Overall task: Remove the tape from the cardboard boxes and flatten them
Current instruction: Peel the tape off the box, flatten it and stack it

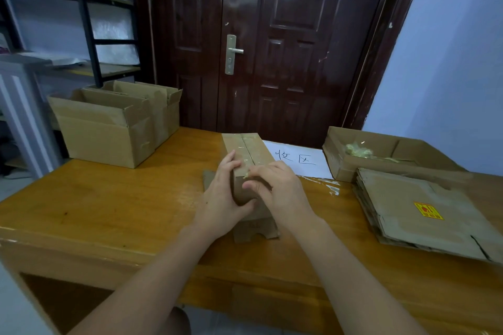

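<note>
Left hand (221, 193) grips the near left corner of the taped box (249, 171), which stands on the surface (109, 198). Right hand (275, 185), touching the box's near top edge, pinches the tape end (247, 174). The tape seam (246, 151) runs straight away from both hands, so the peel likely travels outward.

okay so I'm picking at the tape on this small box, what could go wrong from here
The tape may tear into shreds, since your right hand pinches only a frayed bit at the edge. The small box, steadied only by your left hand, could slide when you pull. A loose strip beside it might stick to your arm.
</note>
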`<state>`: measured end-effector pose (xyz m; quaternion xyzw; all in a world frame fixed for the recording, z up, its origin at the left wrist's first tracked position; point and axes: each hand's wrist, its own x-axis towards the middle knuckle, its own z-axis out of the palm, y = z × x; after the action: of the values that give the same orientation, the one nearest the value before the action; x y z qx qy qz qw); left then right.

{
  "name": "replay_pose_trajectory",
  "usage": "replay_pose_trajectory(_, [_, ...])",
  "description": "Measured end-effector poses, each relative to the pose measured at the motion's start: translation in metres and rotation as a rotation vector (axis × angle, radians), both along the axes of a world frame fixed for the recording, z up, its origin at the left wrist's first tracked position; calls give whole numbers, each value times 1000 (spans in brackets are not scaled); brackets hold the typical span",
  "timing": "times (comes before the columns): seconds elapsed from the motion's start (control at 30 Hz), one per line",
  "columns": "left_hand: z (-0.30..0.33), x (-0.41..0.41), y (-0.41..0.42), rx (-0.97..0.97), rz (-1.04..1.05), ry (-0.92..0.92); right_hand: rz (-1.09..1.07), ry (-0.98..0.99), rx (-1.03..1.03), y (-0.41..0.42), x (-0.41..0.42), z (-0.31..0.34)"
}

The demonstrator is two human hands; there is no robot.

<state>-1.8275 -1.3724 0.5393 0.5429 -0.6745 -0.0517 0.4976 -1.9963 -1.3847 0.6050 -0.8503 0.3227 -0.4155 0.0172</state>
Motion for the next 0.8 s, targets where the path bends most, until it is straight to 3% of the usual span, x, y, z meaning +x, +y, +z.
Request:
replay_pose_trajectory(0.13, [1, -15, -1, 6, 87, 75, -51, -78, 155, 0, 6, 5])
replay_pose_trajectory(0.23, [3, -21, -4, 12, 155, 87, -8, 19, 61, 0, 6, 10])
replay_pose_trajectory(0.43, [6, -14, -3, 6, 226, 41, -65, 15, 130, 1, 3, 16])
replay_pose_trajectory(0.63, [13, -9, 1, 5, 197, 3, -106, -173, 262, 0, 10, 15])
replay_pose_trajectory(0.8, [18, 2, 3, 54, 120, -2, 99, 53, 333, -8, -6, 31])
